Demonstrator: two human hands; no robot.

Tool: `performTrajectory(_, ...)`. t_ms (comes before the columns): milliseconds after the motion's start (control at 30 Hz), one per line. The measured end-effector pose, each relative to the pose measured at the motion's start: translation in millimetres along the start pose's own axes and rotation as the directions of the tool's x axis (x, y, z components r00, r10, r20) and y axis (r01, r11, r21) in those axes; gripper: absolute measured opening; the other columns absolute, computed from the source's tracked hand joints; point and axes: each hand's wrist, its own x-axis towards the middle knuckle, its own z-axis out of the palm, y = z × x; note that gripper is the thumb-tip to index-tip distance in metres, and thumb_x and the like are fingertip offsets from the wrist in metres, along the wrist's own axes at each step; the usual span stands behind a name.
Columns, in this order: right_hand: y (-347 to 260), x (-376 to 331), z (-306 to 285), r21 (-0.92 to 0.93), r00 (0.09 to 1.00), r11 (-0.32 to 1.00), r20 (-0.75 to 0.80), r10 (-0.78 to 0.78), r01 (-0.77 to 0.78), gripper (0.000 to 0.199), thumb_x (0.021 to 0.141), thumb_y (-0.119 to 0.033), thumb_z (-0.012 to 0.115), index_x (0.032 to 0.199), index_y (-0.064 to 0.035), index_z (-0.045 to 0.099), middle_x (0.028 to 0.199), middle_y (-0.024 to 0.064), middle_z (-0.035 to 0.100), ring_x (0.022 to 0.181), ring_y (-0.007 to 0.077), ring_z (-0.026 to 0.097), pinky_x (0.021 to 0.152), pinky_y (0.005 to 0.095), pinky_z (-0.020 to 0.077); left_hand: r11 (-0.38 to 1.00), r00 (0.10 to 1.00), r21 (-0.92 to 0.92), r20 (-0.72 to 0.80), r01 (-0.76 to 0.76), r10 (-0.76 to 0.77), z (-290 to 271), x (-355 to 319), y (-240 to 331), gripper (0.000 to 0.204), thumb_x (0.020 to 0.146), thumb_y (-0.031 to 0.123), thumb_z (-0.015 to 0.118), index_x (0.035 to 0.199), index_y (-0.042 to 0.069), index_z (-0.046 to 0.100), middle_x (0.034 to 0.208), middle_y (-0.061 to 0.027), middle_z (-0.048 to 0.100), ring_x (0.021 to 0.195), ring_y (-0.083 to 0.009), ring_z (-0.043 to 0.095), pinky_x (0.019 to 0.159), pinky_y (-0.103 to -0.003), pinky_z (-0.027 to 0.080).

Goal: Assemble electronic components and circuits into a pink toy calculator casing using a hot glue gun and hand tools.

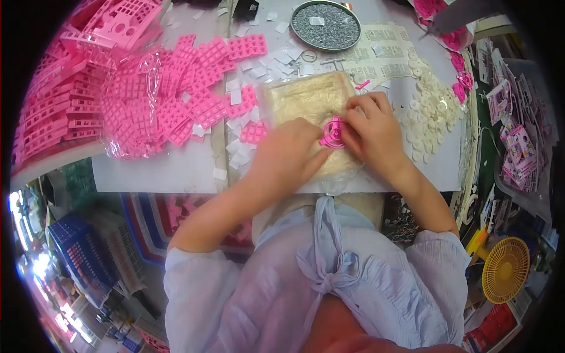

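Both of my hands meet over a small round pink plastic part (pixel 332 134) that rests on a beige padded mat (pixel 306 97) near the table's front edge. My left hand (pixel 288 154) grips the part from the left with thumb and fingers. From the right, my right hand (pixel 371 132) pinches its upper edge with the fingertips. Most of the part is hidden under my fingers.
Pink grid-shaped plastic pieces (pixel 176 100) lie heaped at the left, some in a clear bag. A round tray of small grey bits (pixel 325 25) sits at the back. White round discs (pixel 429 109) pile at the right. A yellow fan (pixel 505 269) stands low right.
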Motion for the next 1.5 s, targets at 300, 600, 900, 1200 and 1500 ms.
performTrajectory(300, 7, 20, 9, -0.039, 0.985, 0.997, 0.165, -0.055, 0.063, 0.020, 0.071, -0.005, 0.072, 0.089, -0.0066, 0.064, 0.099, 0.0120, 0.059, 0.097, 0.0365, 0.053, 0.082, 0.0458, 0.0471, 0.930, 0.958, 0.329, 0.278, -0.162, 0.069, 30, -34, -6, 0.075, 0.082, 0.048, 0.072, 0.137, 0.000, 0.054, 0.146, -0.0171, 0.047, 0.140, -0.0313, 0.038, 0.115, -0.064, 0.024)
performTrajectory(600, 3, 18, -17, 0.267, 0.958, 0.955, 0.284, 0.047, -0.126, 0.040, 0.073, -0.005, 0.072, 0.111, -0.0039, 0.059, 0.119, 0.0159, 0.059, 0.110, 0.0387, 0.052, 0.098, 0.0444, 0.0425, 0.960, 0.742, -0.241, -0.616, 0.141, -0.264, -183, 20, -92, 0.019, 0.090, 0.014, 0.073, 0.105, 0.003, 0.072, 0.094, -0.0052, 0.072, 0.088, -0.0127, 0.067, 0.078, -0.032, 0.054)
performTrajectory(900, 1, 12, -28, 0.243, 0.941, 0.967, 0.338, -0.015, -0.071, 0.039, 0.074, -0.007, 0.074, 0.112, -0.0035, 0.063, 0.124, 0.0160, 0.059, 0.116, 0.0371, 0.052, 0.099, 0.0449, 0.0440, 0.592, 0.577, 0.255, -0.681, 0.765, -0.451, -297, 60, -165, 0.067, 0.082, 0.064, 0.062, 0.074, -0.001, 0.073, 0.077, -0.0190, 0.071, 0.072, -0.0343, 0.069, 0.071, -0.046, 0.053)
performTrajectory(1200, 11, -3, -43, 0.476, 0.985, 0.866, 0.140, 0.097, -0.152, 0.045, 0.079, -0.008, 0.074, 0.122, -0.0039, 0.061, 0.128, 0.0129, 0.058, 0.114, 0.0282, 0.056, 0.097, 0.0400, 0.0463, 0.543, 0.839, -0.839, -0.318, -0.031, -0.442, -159, 10, -57, 0.021, 0.095, 0.019, 0.061, 0.093, -0.001, 0.065, 0.078, -0.0062, 0.063, 0.070, -0.0137, 0.058, 0.062, -0.029, 0.046)
performTrajectory(1500, -17, -20, -34, 0.902, 0.886, 0.117, 0.372, 0.277, -0.415, 0.057, 0.096, -0.017, 0.067, 0.144, -0.0012, 0.041, 0.113, 0.0089, 0.066, 0.090, 0.0157, 0.068, 0.076, 0.0293, 0.0561, 0.409, 0.882, -0.894, -0.034, 0.184, -0.471, -11, 4, 5, 0.051, 0.098, 0.005, 0.056, 0.146, 0.002, 0.038, 0.115, -0.0091, 0.063, 0.095, -0.0166, 0.062, 0.079, -0.032, 0.052)
